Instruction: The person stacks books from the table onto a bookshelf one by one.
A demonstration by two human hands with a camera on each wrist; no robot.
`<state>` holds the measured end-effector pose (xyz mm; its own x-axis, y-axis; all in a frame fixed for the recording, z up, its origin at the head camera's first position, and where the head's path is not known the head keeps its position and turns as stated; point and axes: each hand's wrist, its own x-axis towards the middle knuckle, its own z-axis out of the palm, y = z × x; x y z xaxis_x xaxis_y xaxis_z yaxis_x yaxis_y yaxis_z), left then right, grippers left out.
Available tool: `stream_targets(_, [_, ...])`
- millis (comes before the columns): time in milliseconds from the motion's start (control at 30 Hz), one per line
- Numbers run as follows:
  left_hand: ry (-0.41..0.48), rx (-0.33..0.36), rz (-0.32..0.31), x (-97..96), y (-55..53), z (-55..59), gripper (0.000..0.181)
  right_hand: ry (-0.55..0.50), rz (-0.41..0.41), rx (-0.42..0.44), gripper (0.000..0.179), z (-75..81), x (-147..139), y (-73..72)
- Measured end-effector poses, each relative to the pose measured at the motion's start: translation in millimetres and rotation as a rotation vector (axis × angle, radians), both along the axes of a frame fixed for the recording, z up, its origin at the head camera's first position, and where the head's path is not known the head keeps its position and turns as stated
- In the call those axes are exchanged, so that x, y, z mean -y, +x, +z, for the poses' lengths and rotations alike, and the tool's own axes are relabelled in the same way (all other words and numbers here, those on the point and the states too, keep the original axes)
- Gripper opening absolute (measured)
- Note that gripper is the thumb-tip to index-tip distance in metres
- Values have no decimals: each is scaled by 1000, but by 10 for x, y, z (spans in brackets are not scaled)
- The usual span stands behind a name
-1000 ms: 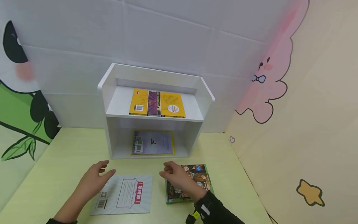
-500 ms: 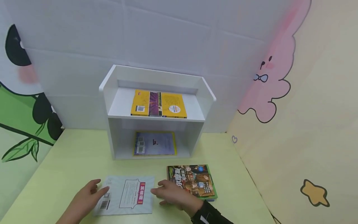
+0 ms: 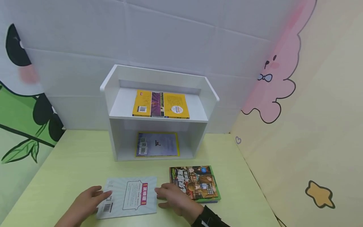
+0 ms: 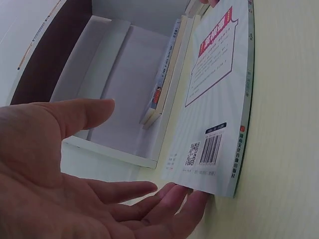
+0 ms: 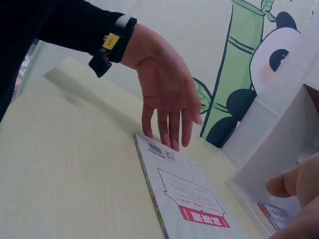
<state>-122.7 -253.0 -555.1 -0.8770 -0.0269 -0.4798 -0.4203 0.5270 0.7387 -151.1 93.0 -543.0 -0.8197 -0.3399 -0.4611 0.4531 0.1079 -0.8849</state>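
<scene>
Two bare hands flank a pale blue book [image 3: 132, 197], which lies barcode side up on the yellowish table [image 3: 76, 154], lower middle of the frame. Neither has a firm grasp: the left hand [image 3: 87, 202], lower left, has its fingers loosely extended at the book's edge, thumb clear of the cover; the right hand [image 3: 180, 201] has relaxed fingers at the opposite edge, though whether they touch is unclear.

With so little pinch, the thin book could slip or tip to one side if one end rose first. The right hand is also close to the comic-covered book [image 3: 195, 183], right of centre, so a sideways sweep might nudge it.

Beyond, mid-frame, stands a white two-tier shelf [image 3: 120, 104]. A yellow book [image 3: 175, 102] takes up the middle of its upper tier; a violet-blue book [image 3: 161, 146] lies in the lower, which has less headroom, so a tilted book could catch the upper board.
</scene>
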Motion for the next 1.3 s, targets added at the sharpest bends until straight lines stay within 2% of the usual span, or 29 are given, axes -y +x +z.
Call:
stream_targets(67, [18, 16, 0, 41, 15, -24, 107, -23, -30, 12, 64, -29, 36, 4])
stream_targets(167, [27, 14, -8, 84, 40, -66, 100, -34, -45, 31, 41, -70, 94, 23])
stream_targets(233, [26, -3, -6, 95, 48, -96, 95, -36, -47, 43, 30, -93, 127, 40])
stream_targets(300, [1, -37, -10, 95, 54, -113, 90, -30, -40, 48, 27, -116, 152, 67])
stream_targets(467, [-66, -84, -39, 90, 61, -129, 86, -21, -39, 42, 46, -140, 165, 131])
stream_targets(600, [-69, -86, -33, 102, 50, -141, 85, -48, -34, -8, 54, -101, 182, 149])
stream_targets(667, [-51, -75, -18, 92, 40, -148, 83, -57, -42, -58, 59, -76, 200, 162])
stream_targets(800, [1, -71, 11, 58, 23, -163, 76, -45, -93, -176, 79, -36, 235, 175])
stream_targets(867, [27, -76, 33, 40, 15, -166, 73, -41, -114, -204, 86, -20, 229, 167])
stream_targets(1033, [87, -111, 76, -10, -10, -130, 67, -46, -117, -175, 76, 33, 149, 101])
stream_targets(1167, [168, -140, 96, -83, -26, -57, 65, -40, -121, -163, 67, 76, 77, 49])
stream_targets(1300, [212, -146, 103, -180, -74, 34, 65, -24, -145, -179, 67, 119, 13, -3])
